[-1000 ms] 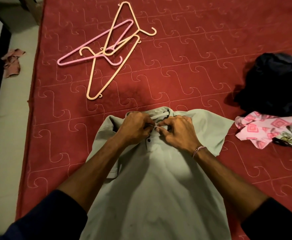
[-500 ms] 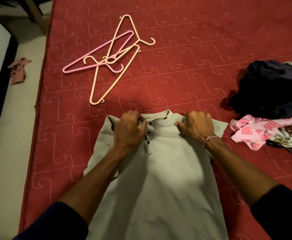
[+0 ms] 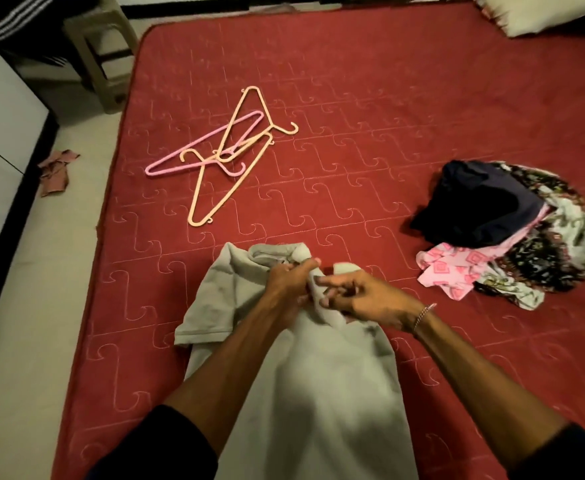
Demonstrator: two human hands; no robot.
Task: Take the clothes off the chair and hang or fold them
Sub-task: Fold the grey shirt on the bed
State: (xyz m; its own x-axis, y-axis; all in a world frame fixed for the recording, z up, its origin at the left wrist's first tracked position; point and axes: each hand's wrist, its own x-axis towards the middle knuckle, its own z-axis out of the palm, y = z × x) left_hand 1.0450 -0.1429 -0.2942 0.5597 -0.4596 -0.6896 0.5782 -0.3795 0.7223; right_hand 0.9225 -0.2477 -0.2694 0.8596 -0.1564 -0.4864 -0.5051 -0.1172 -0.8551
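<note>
Head view: my left hand (image 3: 289,284) grips the bunched collar area of the grey polo shirt (image 3: 318,393), fingers curled round the cloth. My right hand (image 3: 363,299) is just beside it, touching the same fold, fingers bent and pinching the shirt fabric; bracelet (image 3: 424,315) on that wrist. The two hands meet over the top middle of the shirt. The shirt lies on the red mattress (image 3: 388,116) right in front of me, body spread toward me, left sleeve out flat to the side, collar end rumpled and lifted a bit. Dark sleeves cover both my upper arms at the bottom edge.

Further up the mattress, a tangle of hangers (image 3: 230,150): one pink, the rest peach, overlapping each other, well apart from the shirt. To the right, a pile of clothes (image 3: 512,230) on the mattress, dark garment on top, pink patterned piece and floral white-and-black cloth under it. Pillow (image 3: 533,12) at the far right corner. Off the mattress on the left, a plastic stool (image 3: 104,64) on the floor and a small crumpled rag (image 3: 55,171) on the floor near the wall
</note>
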